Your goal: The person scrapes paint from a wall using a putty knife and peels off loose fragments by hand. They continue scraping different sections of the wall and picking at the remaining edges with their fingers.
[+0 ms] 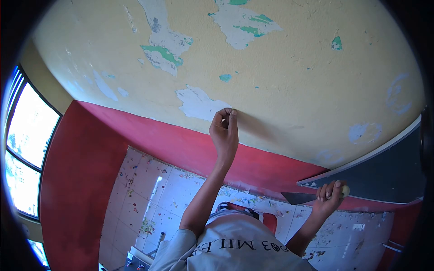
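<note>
My left hand (pixel 224 132) is raised to the cream-painted wall (pixel 289 104), with thumb and forefinger pinched together at the right edge of a bare white patch (pixel 196 103). Whatever lies between those fingertips is too small to make out. Lower down on the right, my right hand (pixel 330 197) is wrapped round the pale handle of a scraper (pixel 298 198). The scraper's flat metal blade points left, apart from the wall's cream part.
More peeled patches with green traces (pixel 246 28) mark the upper wall. A red band (pixel 190 142) runs below the cream paint. At right is a dark board (pixel 384 167); at left, a bright window (pixel 29 122). Flakes litter the tiled floor (pixel 135 198).
</note>
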`<state>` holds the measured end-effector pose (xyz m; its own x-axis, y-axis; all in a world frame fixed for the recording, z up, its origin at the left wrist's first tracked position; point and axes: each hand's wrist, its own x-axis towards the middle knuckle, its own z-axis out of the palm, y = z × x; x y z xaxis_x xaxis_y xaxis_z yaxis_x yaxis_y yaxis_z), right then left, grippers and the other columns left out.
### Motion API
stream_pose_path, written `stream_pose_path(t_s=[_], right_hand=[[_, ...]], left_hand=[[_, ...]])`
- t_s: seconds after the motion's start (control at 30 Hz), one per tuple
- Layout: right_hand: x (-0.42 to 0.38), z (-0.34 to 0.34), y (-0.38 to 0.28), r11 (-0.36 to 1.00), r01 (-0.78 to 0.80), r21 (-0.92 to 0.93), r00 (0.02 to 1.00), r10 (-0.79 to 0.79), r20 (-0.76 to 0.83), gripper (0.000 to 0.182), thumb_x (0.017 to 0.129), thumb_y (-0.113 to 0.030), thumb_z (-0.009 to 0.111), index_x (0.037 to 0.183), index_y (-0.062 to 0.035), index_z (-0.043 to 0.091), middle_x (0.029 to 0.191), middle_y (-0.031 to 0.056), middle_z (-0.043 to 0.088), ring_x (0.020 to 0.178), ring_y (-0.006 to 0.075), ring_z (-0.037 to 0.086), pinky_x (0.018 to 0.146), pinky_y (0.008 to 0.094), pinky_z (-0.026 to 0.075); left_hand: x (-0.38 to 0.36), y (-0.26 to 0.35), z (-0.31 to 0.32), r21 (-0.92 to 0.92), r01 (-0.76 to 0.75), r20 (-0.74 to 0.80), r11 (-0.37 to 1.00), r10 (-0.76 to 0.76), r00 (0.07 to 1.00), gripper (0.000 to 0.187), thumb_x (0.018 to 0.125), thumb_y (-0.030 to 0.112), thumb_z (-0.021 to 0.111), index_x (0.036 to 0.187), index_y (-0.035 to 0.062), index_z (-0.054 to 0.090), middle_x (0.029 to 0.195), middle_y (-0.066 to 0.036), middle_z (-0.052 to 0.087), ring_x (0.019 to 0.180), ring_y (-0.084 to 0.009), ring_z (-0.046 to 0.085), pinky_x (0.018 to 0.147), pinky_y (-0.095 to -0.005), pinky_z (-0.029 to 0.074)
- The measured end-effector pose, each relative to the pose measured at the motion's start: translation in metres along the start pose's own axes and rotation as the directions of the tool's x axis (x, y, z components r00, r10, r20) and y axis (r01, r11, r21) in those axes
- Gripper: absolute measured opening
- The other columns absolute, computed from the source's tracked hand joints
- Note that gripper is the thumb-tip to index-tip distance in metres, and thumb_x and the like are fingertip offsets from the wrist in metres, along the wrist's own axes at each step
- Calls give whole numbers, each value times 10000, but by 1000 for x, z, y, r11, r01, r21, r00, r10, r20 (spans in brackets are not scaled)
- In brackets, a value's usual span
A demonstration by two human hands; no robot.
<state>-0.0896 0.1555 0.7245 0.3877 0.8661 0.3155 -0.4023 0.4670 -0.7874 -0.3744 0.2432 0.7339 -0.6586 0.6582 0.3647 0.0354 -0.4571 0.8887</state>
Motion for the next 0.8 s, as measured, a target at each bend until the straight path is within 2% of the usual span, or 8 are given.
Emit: stream_pose_path(t_s=[0.2, 0.3, 0.4, 0.53, 0.63, 0.67, 0.73, 0.8], right_hand=[[-4, 10, 1, 999, -45, 26, 995, 47, -93, 156, 886, -114, 587, 803, -93, 456, 516, -20, 323, 344, 52, 252, 327, 213, 234], [-6, 10, -1, 999, -39, 23, 995, 41, -88, 161, 883, -101, 580, 792, -94, 447, 511, -20, 326, 341, 54, 256, 324, 216, 236], [-11, 13, -1, 999, -47, 26, 997, 48, -56, 166, 879, -99, 580, 794, -95, 438, 512, -19, 332, 338, 55, 261, 322, 218, 239], [-17, 24, -2, 998, -67, 10, 997, 66, 35, 171, 869, -109, 598, 818, -94, 435, 526, -19, 347, 351, 52, 278, 326, 218, 259], [-22, 39, 2, 997, -82, 13, 989, 80, 123, 181, 863, -98, 606, 810, -88, 433, 550, -21, 372, 374, 49, 310, 332, 219, 282], [-23, 42, 5, 996, -88, 24, 963, 79, 256, 156, 860, -90, 616, 835, -73, 463, 583, -22, 409, 421, 53, 370, 360, 202, 317], [-29, 69, 9, 998, -42, -53, 901, 61, 430, 146, 843, -100, 644, 876, -53, 510, 612, 3, 466, 476, 86, 450, 391, 207, 348], [-34, 99, 21, 931, 294, -218, 728, -70, 682, 257, 806, -206, 708, 915, -40, 546, 657, 39, 518, 547, 134, 521, 444, 254, 409]], left_hand=[[-14, -5, 4, 117, -129, 52, 985, 124, 991, 159, 858, 81, 657, 773, 10, 542, 590, 34, 414, 541, -64, 337, 499, -228, 277], [-16, -20, -11, 257, -283, 108, 924, 264, 959, 114, 847, 44, 640, 907, -6, 557, 796, -62, 516, 713, -147, 471, 636, -278, 396], [-25, -25, -8, 370, -401, 30, 838, 420, 907, 356, 814, 31, 645, 1146, 5, 520, 1198, -189, 462, 1101, -304, 458, 899, -405, 395], [-31, -32, -13, 509, -495, 283, 704, 407, 869, 647, 745, 75, 704, 1326, 27, 424, 1470, -274, 198, 1345, -440, 207, 1036, -526, 257], [-40, -28, -28, 420, -571, 266, 706, 506, 821, 651, 753, 53, 695, 1336, 27, 409, 1476, -232, 200, 1363, -409, 184, 1061, -526, 242], [-46, -22, -37, 440, -525, 268, 729, 452, 851, 657, 742, 35, 686, 1336, 20, 407, 1436, -227, 288, 1339, -383, 268, 1059, -493, 270], [-49, -11, -62, 184, -298, 486, 937, 177, 856, 685, 732, 52, 697, 1347, 24, 397, 1393, -219, 359, 1309, -355, 341, 1049, -465, 302], [-52, 9, -81, 63, -127, 672, 990, 52, 739, 703, 716, 73, 709, 1346, 30, 401, 1344, -207, 425, 1271, -338, 406, 1032, -437, 337]])
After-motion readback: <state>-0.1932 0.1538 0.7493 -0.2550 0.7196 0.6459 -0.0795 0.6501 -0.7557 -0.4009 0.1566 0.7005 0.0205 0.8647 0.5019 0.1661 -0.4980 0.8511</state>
